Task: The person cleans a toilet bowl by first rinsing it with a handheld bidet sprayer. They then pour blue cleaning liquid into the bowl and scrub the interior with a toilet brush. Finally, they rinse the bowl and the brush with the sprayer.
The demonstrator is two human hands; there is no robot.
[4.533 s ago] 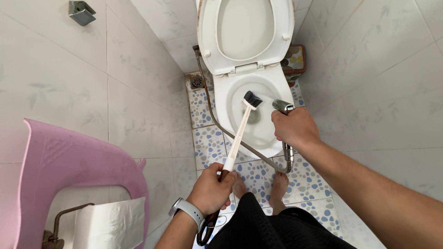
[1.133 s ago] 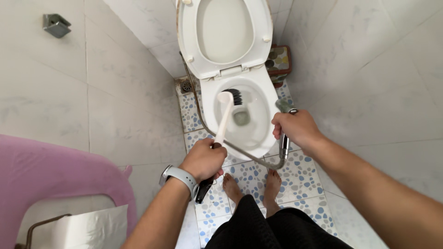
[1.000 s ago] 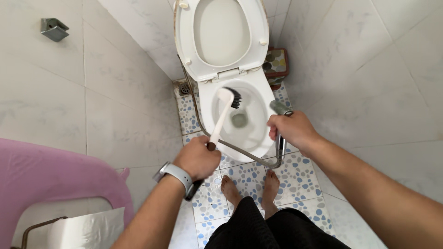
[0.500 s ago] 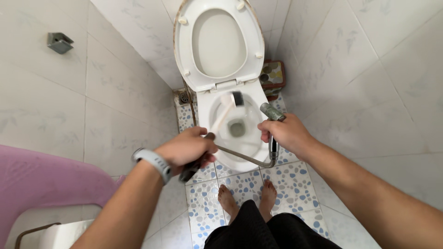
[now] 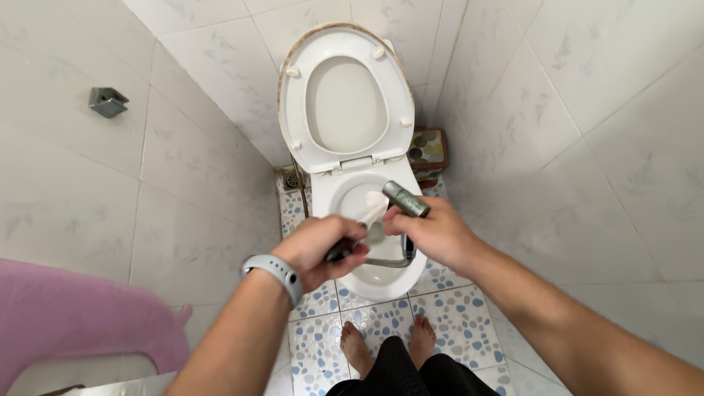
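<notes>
A white toilet (image 5: 381,275) stands ahead with its seat and lid (image 5: 345,103) raised against the wall. My left hand (image 5: 323,249), with a grey watch on its wrist, grips the dark handle of a white toilet brush (image 5: 370,214) whose shaft points into the bowl; the brush head is hidden. My right hand (image 5: 429,231) holds a metal bidet sprayer (image 5: 405,198) over the bowl, and its hose (image 5: 389,262) loops under the hand. Both hands are close together above the bowl's front half.
Tiled walls close in on both sides. A grey metal holder (image 5: 108,101) is fixed on the left wall. A pink plastic object (image 5: 81,323) sits at lower left. A small brown container (image 5: 427,150) stands beside the toilet base. My bare feet (image 5: 385,345) are on the pebble-pattern floor.
The view has moved closer and over the toilet. My left hand has drawn the brush handle up toward my right hand, and the brush head has dropped out of sight in the bowl.
</notes>
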